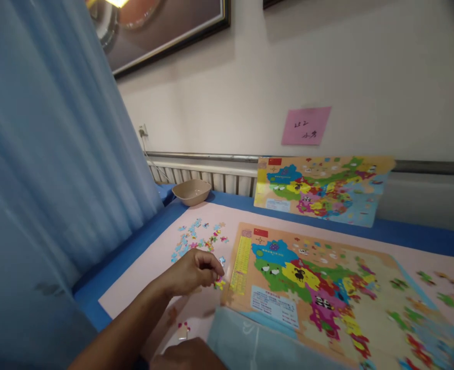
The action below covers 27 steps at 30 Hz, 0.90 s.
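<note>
Where pink table (pixel 142 277) meets curtain (pixel 49 154); left hand (pixel 194 270) pinches puzzle piece (pixel 219 282); right hand (pixel 188 357) unclear

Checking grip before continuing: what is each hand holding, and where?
Left hand pinches a small colourful puzzle piece by its edge with the fingertips. Right hand: cannot tell.

The person's left hand (pixel 194 271) is bare, with no glove, ring or bracelet showing on it. Its fingers are short and rounded at the tips. Behind it the forearm is bare too, uncovered all the way down to the near edge of the picture, so no sleeve, cuff or watch shows on the wrist. The right hand (pixel 190 355) appears only as a rounded bare back at the near edge, with nothing worn on it; its fingers cannot be seen.
</note>
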{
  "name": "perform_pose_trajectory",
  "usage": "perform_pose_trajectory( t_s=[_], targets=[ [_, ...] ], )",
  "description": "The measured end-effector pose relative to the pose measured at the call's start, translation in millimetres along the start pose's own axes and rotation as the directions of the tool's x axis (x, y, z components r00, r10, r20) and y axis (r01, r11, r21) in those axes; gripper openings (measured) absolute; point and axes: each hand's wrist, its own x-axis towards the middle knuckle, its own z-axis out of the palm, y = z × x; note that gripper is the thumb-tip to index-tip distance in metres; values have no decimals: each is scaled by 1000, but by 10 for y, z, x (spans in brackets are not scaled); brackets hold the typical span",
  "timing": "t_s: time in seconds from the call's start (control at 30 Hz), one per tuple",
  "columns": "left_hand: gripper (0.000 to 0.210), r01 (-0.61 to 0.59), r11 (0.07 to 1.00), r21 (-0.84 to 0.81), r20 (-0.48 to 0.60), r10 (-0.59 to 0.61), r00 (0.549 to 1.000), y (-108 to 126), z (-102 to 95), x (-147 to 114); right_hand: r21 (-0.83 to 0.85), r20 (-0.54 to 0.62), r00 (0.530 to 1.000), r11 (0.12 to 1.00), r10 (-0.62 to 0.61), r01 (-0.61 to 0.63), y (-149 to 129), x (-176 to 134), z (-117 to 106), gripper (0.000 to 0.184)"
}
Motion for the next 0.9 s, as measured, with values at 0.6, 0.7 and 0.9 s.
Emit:
perform_pose_trajectory(
  t_s=[0.6, 0.7, 0.9],
  targets=[
    [22, -149, 978, -144, 120, 167, 979, 779, 1484, 172, 645, -670, 465, 764, 578, -22, -294, -2028, -1229, 34],
    [23, -149, 966, -212, 96, 173, 980, 798, 1651, 249, 630, -691, 459, 777, 558, 3, -329, -2180, -1302, 36],
    [21, -158, 943, -294, 49, 180, 983, 791, 1957, 478, 592, -745, 401, 805, 533, 30, -249, -2437, -1386, 44]
  ],
)
